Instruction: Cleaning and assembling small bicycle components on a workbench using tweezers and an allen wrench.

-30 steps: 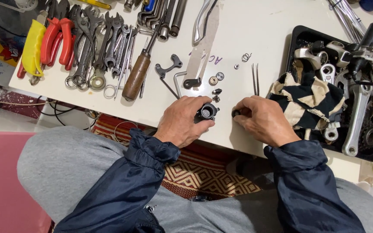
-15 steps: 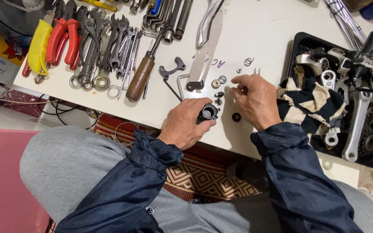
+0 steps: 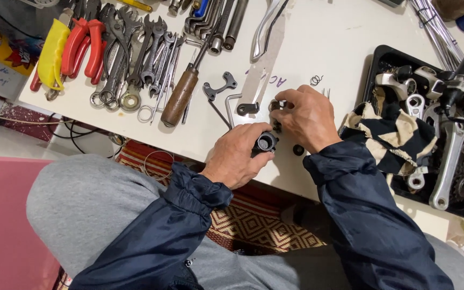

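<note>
A row of pliers (image 3: 76,51) and wrenches (image 3: 146,59) is laid at ten o'clock on the white table (image 3: 345,37), with a wooden-handled screwdriver (image 3: 181,94) beside them. At the table's near edge, a small black round part (image 3: 266,142) is gripped by the left hand (image 3: 237,158), held between thumb and fingertips at the hand's two o'clock. At one o'clock from it, the right hand (image 3: 307,118) is curled over small washers (image 3: 273,105), fingertips pinched on one. A black washer (image 3: 298,150) lies under its wrist. At three o'clock, a black tray (image 3: 374,80) of bicycle parts is seen.
</note>
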